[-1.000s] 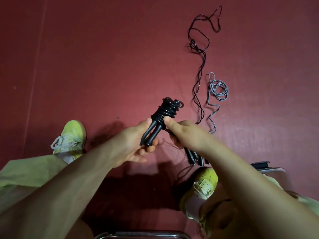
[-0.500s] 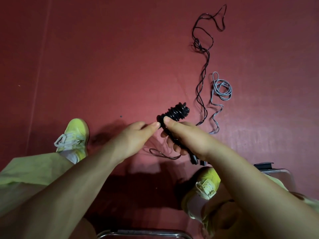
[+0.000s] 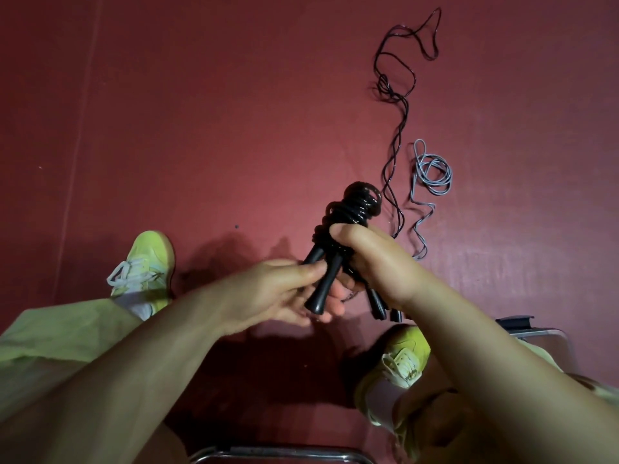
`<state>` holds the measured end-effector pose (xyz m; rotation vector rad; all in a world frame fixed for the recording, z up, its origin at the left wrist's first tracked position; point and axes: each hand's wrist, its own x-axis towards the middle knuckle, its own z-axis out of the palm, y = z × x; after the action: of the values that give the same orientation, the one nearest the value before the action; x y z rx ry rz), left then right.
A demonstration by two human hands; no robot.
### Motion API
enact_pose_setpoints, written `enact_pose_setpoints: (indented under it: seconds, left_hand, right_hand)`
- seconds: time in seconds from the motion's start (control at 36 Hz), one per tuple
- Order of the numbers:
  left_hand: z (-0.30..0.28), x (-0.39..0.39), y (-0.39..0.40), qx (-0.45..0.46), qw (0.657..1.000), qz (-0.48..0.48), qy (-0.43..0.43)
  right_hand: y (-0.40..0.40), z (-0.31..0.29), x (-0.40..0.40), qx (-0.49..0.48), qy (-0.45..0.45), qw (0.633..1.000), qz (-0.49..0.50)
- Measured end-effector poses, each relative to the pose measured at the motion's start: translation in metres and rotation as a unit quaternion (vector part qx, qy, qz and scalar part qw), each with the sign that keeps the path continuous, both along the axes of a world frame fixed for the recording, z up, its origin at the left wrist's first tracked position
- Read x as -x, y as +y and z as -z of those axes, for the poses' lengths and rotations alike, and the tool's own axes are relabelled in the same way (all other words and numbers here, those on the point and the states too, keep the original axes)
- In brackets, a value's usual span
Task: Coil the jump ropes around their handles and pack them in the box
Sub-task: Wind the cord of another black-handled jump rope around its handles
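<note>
Head view looks down on a dark red floor (image 3: 201, 128), above which the right hand (image 3: 378, 262) grips a black jump rope (image 3: 351, 209) at its coiled upper part while the left hand (image 3: 278, 293) pinches its two handles (image 3: 321, 283) from below. Beyond that bundle, a loose black rope (image 3: 397, 105) and a grey rope (image 3: 432, 175) lie uncoiled on the floor. Nearer than the bundle sit two yellow-green sneakers (image 3: 147, 266) and chrome tubing (image 3: 268, 452) at the frame's bottom edge.

Black coiled rope (image 3: 355, 209), grey rope (image 3: 432, 175), yellow-green shoes (image 3: 147, 262), red floor (image 3: 234, 112).
</note>
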<state>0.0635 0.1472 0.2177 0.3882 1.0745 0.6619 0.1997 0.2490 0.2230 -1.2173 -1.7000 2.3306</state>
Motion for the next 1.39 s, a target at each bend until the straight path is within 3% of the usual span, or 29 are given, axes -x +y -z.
enact_pose_setpoints:
  seconds: [0.14, 0.25, 0.39, 0.53, 0.61, 0.69, 0.83, 1.03, 1.22, 1.39]
  left_hand:
    - [0.003, -0.003, -0.004, 0.025, 0.954, -0.007, -0.300]
    - [0.001, -0.005, -0.002, 0.038, 0.939, -0.019, -0.340]
    - [-0.001, -0.004, 0.000, 0.052, 0.979, -0.049, -0.192]
    - [-0.002, -0.006, 0.004, 0.057, 0.993, -0.062, -0.077]
    - [0.002, -0.008, 0.005, 0.044, 0.995, -0.077, 0.040]
    - [0.007, -0.010, 0.006, 0.037, 0.987, -0.081, 0.137]
    - [0.009, -0.009, 0.007, -0.002, 0.973, -0.091, 0.212]
    - [0.016, -0.001, 0.010, -0.018, 0.947, -0.067, 0.313]
    - [0.014, 0.008, 0.008, -0.032, 0.903, 0.006, 0.429]
    - [0.009, 0.005, 0.007, -0.055, 0.881, 0.041, 0.469]
  right_hand:
    - [-0.001, -0.005, 0.001, 0.019, 0.047, 0.999, 0.020]
    - [0.002, -0.014, -0.002, -0.005, 0.064, 0.998, -0.018]
    - [0.007, -0.012, -0.005, -0.022, 0.014, 0.996, -0.081]
    - [0.009, -0.015, -0.006, -0.020, -0.051, 0.994, -0.100]
    - [0.009, -0.011, -0.004, -0.058, -0.106, 0.986, -0.114]
    - [0.007, -0.004, -0.004, -0.083, -0.143, 0.977, -0.132]
    - [0.006, 0.000, -0.002, -0.111, -0.173, 0.972, -0.114]
    - [-0.001, 0.004, 0.000, -0.061, -0.149, 0.986, -0.038]
    - [-0.003, 0.004, 0.002, 0.056, -0.129, 0.990, -0.026]
    - [-0.003, 0.007, 0.002, 0.014, -0.132, 0.991, -0.028]
